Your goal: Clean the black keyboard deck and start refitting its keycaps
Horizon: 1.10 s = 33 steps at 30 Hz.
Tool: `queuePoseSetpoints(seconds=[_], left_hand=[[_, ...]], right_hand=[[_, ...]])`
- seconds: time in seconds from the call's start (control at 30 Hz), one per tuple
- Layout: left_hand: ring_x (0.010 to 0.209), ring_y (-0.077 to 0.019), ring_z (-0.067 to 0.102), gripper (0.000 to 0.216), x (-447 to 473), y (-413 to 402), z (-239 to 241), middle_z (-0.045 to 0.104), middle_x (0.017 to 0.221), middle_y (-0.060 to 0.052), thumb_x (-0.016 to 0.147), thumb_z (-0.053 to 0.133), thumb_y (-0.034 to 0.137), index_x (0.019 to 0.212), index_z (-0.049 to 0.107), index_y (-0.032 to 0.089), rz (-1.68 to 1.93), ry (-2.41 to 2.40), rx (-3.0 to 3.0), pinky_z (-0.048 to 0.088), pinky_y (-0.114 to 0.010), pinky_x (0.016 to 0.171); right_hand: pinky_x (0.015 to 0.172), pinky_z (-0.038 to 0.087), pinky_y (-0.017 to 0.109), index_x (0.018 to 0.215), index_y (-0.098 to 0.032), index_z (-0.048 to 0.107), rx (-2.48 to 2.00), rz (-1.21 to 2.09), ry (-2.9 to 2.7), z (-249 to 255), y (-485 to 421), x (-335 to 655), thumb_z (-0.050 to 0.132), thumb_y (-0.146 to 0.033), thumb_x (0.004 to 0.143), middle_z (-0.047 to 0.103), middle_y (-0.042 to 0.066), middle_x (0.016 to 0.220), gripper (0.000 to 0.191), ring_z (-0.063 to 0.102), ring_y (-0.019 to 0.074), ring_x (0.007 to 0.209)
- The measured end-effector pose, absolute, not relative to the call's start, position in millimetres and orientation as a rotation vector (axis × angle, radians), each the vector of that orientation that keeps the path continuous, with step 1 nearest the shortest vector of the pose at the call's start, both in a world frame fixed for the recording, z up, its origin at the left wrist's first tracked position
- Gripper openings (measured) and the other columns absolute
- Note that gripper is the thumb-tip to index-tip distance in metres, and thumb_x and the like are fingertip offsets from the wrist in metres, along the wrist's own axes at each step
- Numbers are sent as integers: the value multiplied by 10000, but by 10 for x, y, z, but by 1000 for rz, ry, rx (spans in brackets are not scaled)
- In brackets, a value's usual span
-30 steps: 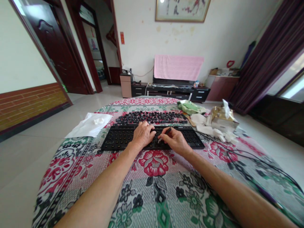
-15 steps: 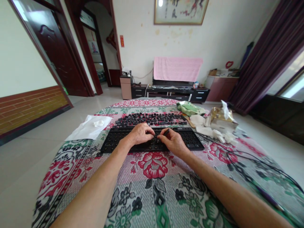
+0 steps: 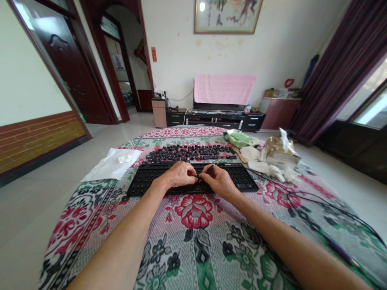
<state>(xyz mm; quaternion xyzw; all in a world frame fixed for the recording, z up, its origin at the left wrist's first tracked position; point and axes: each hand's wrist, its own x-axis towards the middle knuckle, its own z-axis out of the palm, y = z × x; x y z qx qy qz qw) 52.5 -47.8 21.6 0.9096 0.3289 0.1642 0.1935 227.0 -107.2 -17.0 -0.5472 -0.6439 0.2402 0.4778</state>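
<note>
A black keyboard with its keycaps off lies across the flowered tablecloth in front of me. My left hand rests over its middle, fingers curled and pinched low against the key area; whatever they hold is hidden. Close beside it, my right hand is closed around a slim black tool, whose kind I cannot make out. The fingertips of both hands nearly meet above the keyboard. Behind the keyboard, many loose black keycaps are spread in a band.
White paper with a crumpled tissue lies at left. At right are a green cloth, a tissue box, crumpled tissues and a black cable. A purple-handled screwdriver-like tool lies near the right edge.
Both hands stay over the keyboard's middle, and the left fingertips have come slightly nearer to the right ones. The view has shifted a little.
</note>
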Motion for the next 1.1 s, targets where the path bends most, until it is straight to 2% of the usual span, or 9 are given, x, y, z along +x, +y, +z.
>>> queuePoseSetpoints(seconds=[0.17, 0.4, 0.63, 0.9, 1.1], left_hand=[[664, -115, 573, 188, 417, -401, 206, 648, 744, 2, 706, 573, 299, 797, 696, 190, 534, 1033, 2564, 402, -219, 624], [688, -134, 567, 218, 362, -352, 188, 630, 779, -7, 724, 557, 371, 801, 711, 238, 404, 1106, 2733, 399, -240, 645], [668, -123, 566, 223, 335, -337, 189, 634, 752, -3, 729, 545, 362, 770, 700, 207, 477, 1115, 2695, 400, -225, 632], [679, -140, 585, 234, 457, -223, 287, 656, 760, -29, 731, 540, 348, 771, 711, 194, 624, 1345, 2736, 424, -232, 652], [759, -176, 620, 229, 754, -11, 322, 694, 778, -29, 725, 521, 327, 766, 723, 228, 457, 1528, 2742, 441, -245, 685]], right_hand=[[543, 375, 235, 764, -188, 547, -1361, 600, -1561, -114, -1098, 2254, 554, -328, 729, 542, -23, 629, 144, 475, 117, 579], [543, 377, 237, 749, -188, 550, -1372, 601, -1543, -80, -1126, 2233, 564, -327, 722, 542, -26, 604, 142, 481, 115, 563], [563, 419, 239, 763, -183, 543, -1267, 660, -1489, -124, -1048, 2267, 565, -332, 729, 597, -8, 642, 154, 537, 122, 582], [549, 410, 235, 773, -188, 558, -1280, 404, -1442, -81, -951, 2473, 576, -350, 737, 584, -8, 625, 167, 531, 126, 565], [566, 419, 246, 782, -187, 554, -1327, 465, -1403, -176, -940, 2524, 571, -354, 730, 585, -8, 625, 175, 533, 133, 567]])
